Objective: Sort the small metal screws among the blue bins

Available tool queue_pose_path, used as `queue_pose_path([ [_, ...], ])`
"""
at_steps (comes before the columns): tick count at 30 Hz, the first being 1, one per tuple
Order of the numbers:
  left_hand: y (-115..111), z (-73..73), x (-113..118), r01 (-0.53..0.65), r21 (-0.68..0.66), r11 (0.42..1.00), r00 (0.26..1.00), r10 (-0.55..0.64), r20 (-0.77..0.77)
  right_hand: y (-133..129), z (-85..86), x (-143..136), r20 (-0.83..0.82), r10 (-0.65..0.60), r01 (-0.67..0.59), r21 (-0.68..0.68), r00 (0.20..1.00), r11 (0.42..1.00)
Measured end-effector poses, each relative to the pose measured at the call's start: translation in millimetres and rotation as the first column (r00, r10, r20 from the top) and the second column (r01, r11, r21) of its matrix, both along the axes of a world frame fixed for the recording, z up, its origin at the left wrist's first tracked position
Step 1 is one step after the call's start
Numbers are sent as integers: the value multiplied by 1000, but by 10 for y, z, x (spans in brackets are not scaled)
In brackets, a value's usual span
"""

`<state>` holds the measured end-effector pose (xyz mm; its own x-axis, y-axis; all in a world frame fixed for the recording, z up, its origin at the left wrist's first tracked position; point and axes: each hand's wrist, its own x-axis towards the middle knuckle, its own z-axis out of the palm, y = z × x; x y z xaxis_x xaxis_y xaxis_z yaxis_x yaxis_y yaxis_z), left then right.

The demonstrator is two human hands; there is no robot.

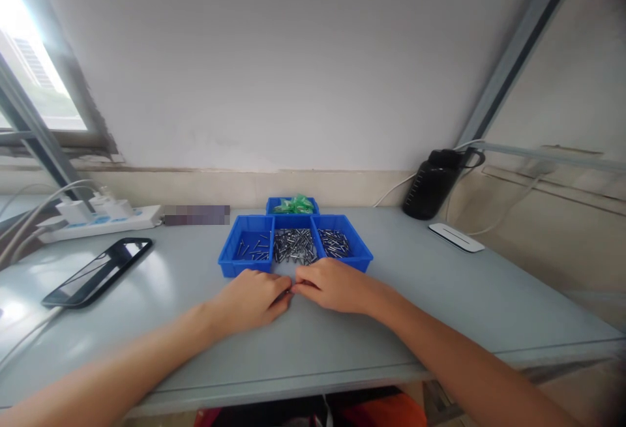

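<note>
My left hand [255, 298] and my right hand [338, 285] meet at the fingertips just above the table, in front of the blue bins. Both have their fingers pinched together, and whatever lies between the tips is too small and covered to make out. The left blue bin [228, 259] holds several loose slim metal pieces that look like screws [252, 248]. A thick heap of such screws [294, 243] fills the middle bin, its front partly behind my hands. More screws [334, 242] lie in the right blue bin [360, 256].
Behind them stands another blue bin [270, 206] with green plastic [296, 205]. On the left are a phone [100, 274] and a white power strip [139, 220] with plugs. A black bottle [430, 186] and a flat white device [456, 238] are at right. A wall closes the back.
</note>
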<state>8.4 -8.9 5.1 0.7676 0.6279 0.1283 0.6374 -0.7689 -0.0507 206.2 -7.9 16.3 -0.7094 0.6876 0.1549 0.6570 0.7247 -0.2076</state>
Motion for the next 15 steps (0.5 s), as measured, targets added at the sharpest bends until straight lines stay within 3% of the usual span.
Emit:
queue_pose_path([
  [6,-3,12,5,-32,12,999,999,32,-23,-1,14,0,-11,10,-10,3,1000,1000],
  [11,-1,31,-3,-124,17,992,992,124,-33,22,-8,5,-5,1,-2,-32,1000,999],
  [15,-12,47,-3,-79,10,997,997,79,4,28,-30,10,30,-2,4,-64,1000,998],
])
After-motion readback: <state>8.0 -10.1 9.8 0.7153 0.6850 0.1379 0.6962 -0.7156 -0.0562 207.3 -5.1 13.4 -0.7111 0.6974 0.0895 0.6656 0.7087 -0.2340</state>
